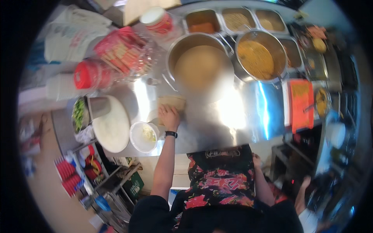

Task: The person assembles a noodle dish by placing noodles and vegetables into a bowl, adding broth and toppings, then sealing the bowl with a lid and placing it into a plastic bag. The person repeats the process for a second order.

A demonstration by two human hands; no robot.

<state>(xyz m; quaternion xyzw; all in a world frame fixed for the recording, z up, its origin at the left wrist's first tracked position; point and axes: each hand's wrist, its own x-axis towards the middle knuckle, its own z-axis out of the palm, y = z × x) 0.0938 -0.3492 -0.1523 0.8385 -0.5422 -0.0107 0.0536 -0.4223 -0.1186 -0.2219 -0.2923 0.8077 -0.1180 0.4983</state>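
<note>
My left hand (pixel 169 116), with a dark band on its wrist, rests on a folded tan cloth (pixel 175 102) on the stainless steel counter (pixel 201 122). Whether its fingers grip the cloth cannot be told. Just left of it stands a white plastic tub (pixel 144 137) with pale, chopped-looking food in it. My right hand (pixel 256 159) hangs below the counter's edge beside the floral apron (pixel 224 186); its fingers are partly hidden. Ahead, a large steel pot (pixel 198 67) holds tan liquid under a blurred haze. To its right is a smaller pot (pixel 256 59) of yellow-orange food.
Steel food pans (pixel 237 19) line the back. At left are a large white round container (pixel 112 125), a bowl of chopped greens (pixel 79 115), a red-lidded jar (pixel 83 74) and bagged packets (pixel 122 51). An orange cloth (pixel 302 104) lies right. Another person's arm (pixel 303 192) shows lower right.
</note>
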